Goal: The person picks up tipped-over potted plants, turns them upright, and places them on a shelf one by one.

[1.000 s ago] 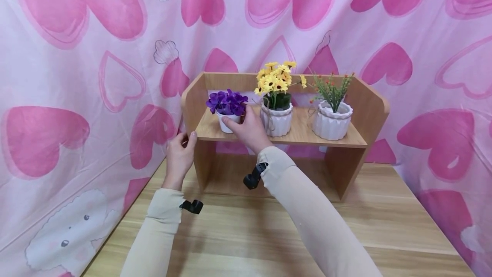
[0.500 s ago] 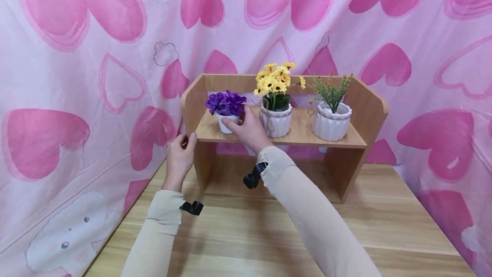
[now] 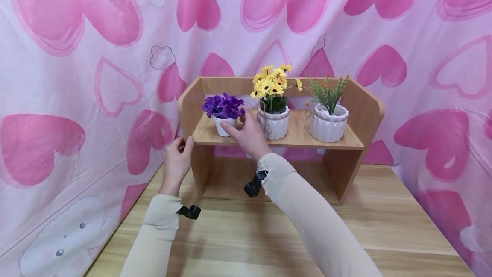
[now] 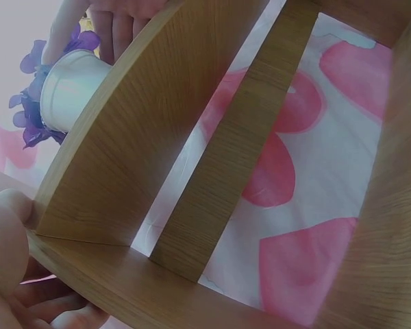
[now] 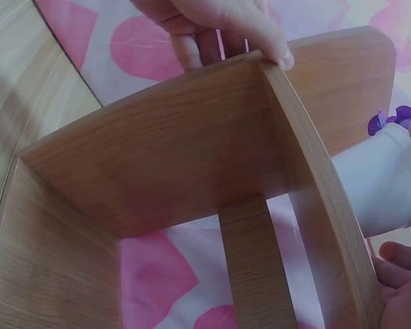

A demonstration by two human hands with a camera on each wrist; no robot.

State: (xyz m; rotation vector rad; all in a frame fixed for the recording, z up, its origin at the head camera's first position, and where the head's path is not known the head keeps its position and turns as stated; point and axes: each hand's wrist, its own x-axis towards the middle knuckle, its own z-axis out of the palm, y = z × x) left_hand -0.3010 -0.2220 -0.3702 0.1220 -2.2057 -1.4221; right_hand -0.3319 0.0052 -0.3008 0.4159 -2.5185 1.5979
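A small white pot (image 3: 224,127) with purple flowers (image 3: 223,106) stands upright at the left of the upper board. My right hand (image 3: 251,134) holds this potted plant from the right, thumb against the front of the pot and fingers at its far side, partly hidden. With my left hand (image 3: 177,161) I grip the left side panel of the wooden shelf (image 3: 186,114). The left thumb (image 5: 282,55) lies on the front edge where board and panel meet, in the right wrist view; the other fingers (image 4: 55,301) curl behind the panel's outer face, in the left wrist view.
Two ribbed white pots share the upper board: one with yellow flowers (image 3: 273,124) just right of my right hand, another with orange-tipped greenery (image 3: 329,127) farther right. The shelf stands on a wood-grain table (image 3: 246,234). A pink heart-patterned curtain (image 3: 127,54) hangs behind and at the sides.
The head view has shifted slightly, so everything sits a little lower and further left. Both hands keep their places on the shelf and the purple potted plant.
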